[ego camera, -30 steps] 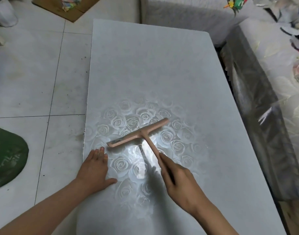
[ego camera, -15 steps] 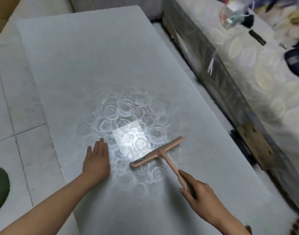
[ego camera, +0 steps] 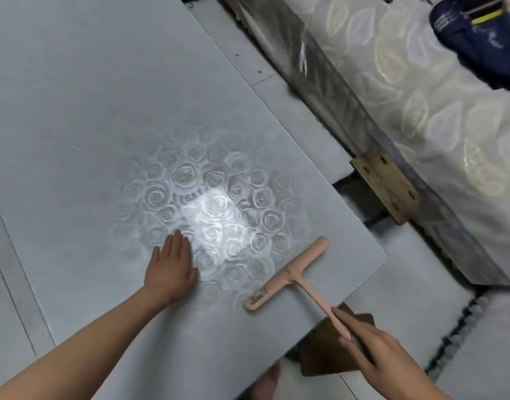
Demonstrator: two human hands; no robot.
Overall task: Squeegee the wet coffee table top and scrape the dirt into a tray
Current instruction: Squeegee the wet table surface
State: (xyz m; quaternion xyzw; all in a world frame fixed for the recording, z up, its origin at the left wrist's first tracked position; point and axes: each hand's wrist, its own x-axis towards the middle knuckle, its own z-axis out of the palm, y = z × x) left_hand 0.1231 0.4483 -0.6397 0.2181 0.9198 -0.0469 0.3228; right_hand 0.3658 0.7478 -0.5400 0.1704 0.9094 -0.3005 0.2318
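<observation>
Head cam shows you're mid-stroke, dragging dirty water toward the near corner, I'd say. Biggest thing is the coffee table top [ego camera: 103,96], grey with a shiny wet rose-pattern patch just ahead of your left hand [ego camera: 171,268]. Off beyond your right hand [ego camera: 375,350] there's a floral-covered mattress or sofa [ego camera: 421,125], well clear of the work. Right under that hand, below the table edge, sits a brown thing [ego camera: 328,353]. It could be the tray, but honestly you can't tell from here. The pink squeegee [ego camera: 289,274] lies blade-down on the top, between your two hands and close to the corner, its handle running back off the edge. Your right-hand fingers are wrapped round the handle end; your left is flat, fingers straight, pressing the table. The next move probably needs a steady pull off the edge, with the tray lined up underneath.
</observation>
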